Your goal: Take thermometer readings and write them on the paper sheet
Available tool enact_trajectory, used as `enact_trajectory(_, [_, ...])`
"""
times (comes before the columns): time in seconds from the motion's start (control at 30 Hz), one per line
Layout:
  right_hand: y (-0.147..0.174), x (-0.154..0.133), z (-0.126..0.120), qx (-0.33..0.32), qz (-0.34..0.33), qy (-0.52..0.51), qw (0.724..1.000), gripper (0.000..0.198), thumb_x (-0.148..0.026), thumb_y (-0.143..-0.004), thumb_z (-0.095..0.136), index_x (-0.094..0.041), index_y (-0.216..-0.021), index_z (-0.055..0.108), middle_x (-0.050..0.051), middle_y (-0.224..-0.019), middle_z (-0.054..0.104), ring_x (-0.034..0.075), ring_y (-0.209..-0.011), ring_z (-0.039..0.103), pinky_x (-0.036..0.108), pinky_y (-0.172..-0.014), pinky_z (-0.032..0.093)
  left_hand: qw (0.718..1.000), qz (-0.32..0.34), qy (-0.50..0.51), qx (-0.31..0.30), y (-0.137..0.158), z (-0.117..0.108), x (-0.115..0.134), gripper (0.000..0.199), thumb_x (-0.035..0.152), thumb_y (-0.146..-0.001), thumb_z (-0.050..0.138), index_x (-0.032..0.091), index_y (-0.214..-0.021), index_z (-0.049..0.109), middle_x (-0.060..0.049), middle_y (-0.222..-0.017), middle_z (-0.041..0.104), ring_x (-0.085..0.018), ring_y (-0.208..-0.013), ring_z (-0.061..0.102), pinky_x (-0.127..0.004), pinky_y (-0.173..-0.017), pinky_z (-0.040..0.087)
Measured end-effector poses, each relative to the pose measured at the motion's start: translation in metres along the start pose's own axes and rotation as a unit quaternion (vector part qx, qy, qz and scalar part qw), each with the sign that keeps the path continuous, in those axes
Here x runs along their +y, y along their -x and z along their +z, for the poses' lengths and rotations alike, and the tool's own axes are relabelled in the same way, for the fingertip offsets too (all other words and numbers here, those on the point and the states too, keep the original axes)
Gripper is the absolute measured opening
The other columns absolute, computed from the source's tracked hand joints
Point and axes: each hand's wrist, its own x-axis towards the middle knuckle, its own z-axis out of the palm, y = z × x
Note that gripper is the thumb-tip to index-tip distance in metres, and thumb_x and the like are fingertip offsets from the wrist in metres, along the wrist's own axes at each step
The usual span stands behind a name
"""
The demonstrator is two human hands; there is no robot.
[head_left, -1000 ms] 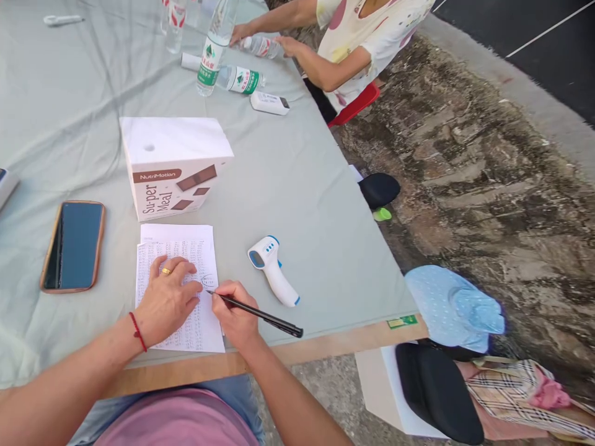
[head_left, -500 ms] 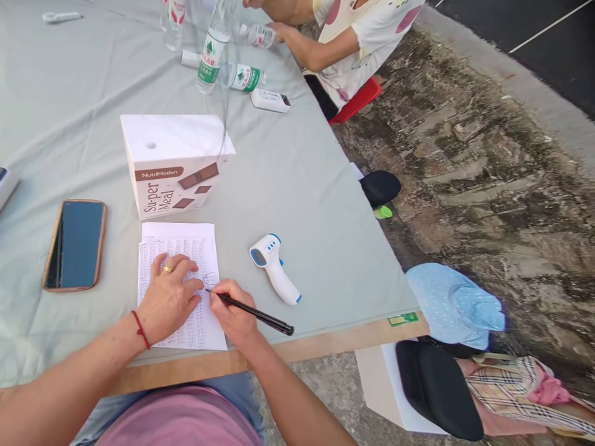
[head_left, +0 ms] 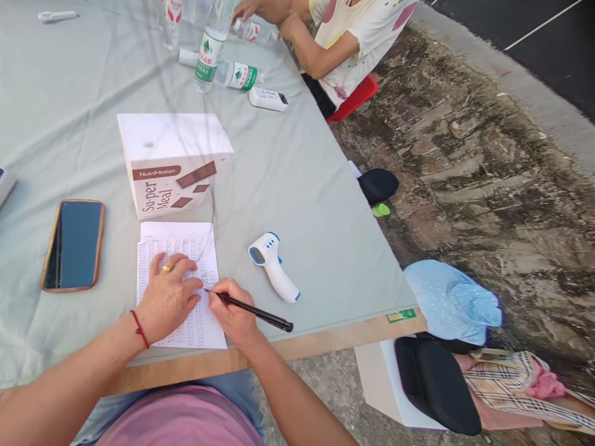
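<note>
Matt paper sheet, creased cloth table cover, glossy plastic thermometer.

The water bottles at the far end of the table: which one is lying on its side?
The green-labelled bottle, flat beside the white remote; its neighbour stands upright.

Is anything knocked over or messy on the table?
Yes. One water bottle lies on its side at the far end, beside an upright bottle. The tablecloth is wrinkled too. I see nothing spilled.

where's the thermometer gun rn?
In the head view, the thermometer gun lies on the green tablecloth, just right of the right hand holding the pen, near the table's front edge.
</note>
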Motion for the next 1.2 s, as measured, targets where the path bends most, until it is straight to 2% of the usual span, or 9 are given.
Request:
enact_trajectory(0.67, [0.0004, -0.0002, -0.0004, 0.012, 0.006, -0.003, 1.000, 0.011, -0.020, -0.081, 0.051, -0.023, -0.070, 0.049, -0.005, -0.059, 0.050, 0.012, -0.052, 0.045, 0.024, -0.052, 0.040, 1.000, 0.003, -0.004, 0.000, 0.0005, 0.0008, -0.0013, 0.013, 0.017, -0.085, 0.058, 0.021, -0.089, 0.070, -0.009, -0.113, 0.063, -0.031, -0.118, 0.050, -0.062, -0.104, 0.027])
enact_trajectory(0.83, [-0.0006, -0.0015, -0.0010, 0.050, -0.004, -0.020, 0.999, 0.012, -0.018, -0.080, 0.051, -0.023, -0.070, 0.049, -0.006, -0.058, 0.049, 0.011, -0.050, 0.045, 0.023, -0.050, 0.040, 1.000, 0.005, -0.006, 0.004, 0.0001, 0.0008, -0.0016, 0.013, 0.017, -0.085, 0.058, 0.021, -0.089, 0.070, -0.009, -0.113, 0.063, -0.031, -0.118, 0.050, -0.062, -0.104, 0.026])
enact_trajectory(1.2, [0.0014, 0.0026, 0.0007, 0.030, 0.008, -0.006, 1.000, 0.011, -0.018, -0.079, 0.050, -0.023, -0.069, 0.047, -0.006, -0.059, 0.047, 0.010, -0.052, 0.042, 0.023, -0.052, 0.039, 1.000, 0.012, -0.009, 0.013, 0.0010, 0.0031, -0.0022, 0.011, 0.016, -0.084, 0.061, 0.021, -0.088, 0.070, -0.009, -0.112, 0.063, -0.031, -0.116, 0.052, -0.063, -0.103, 0.027])
